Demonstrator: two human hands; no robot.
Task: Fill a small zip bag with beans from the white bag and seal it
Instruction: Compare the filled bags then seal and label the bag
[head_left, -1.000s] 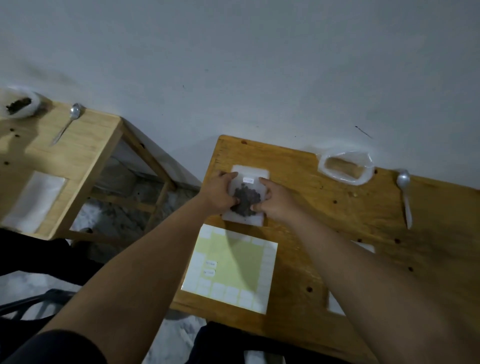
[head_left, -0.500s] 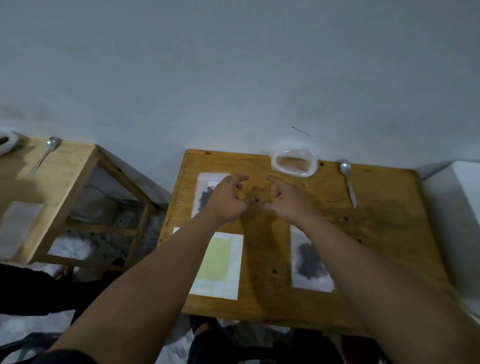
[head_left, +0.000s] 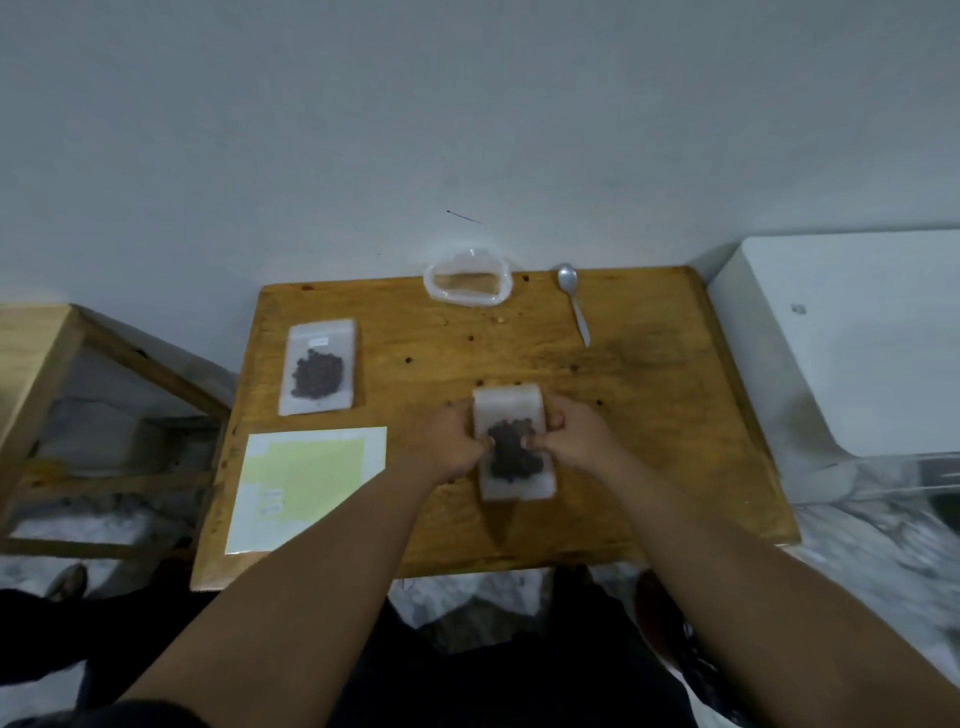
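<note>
Dark beans (head_left: 511, 452) are held in a zip bag (head_left: 514, 441) now pinched by left hand (head_left: 457, 441) and right hand (head_left: 574, 441), right of an earlier-filled bag (head_left: 319, 366); sealing apparently follows, its strip being blurred.

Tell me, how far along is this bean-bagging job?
One filled bag with a small label already lies flat at the table's far left. A second bag with beans is in hand: the left hand and right hand grip its sides. Whether its top is sealed cannot be told. The white bag by the wall looks nearly empty, and the spoon lies idle.
</note>
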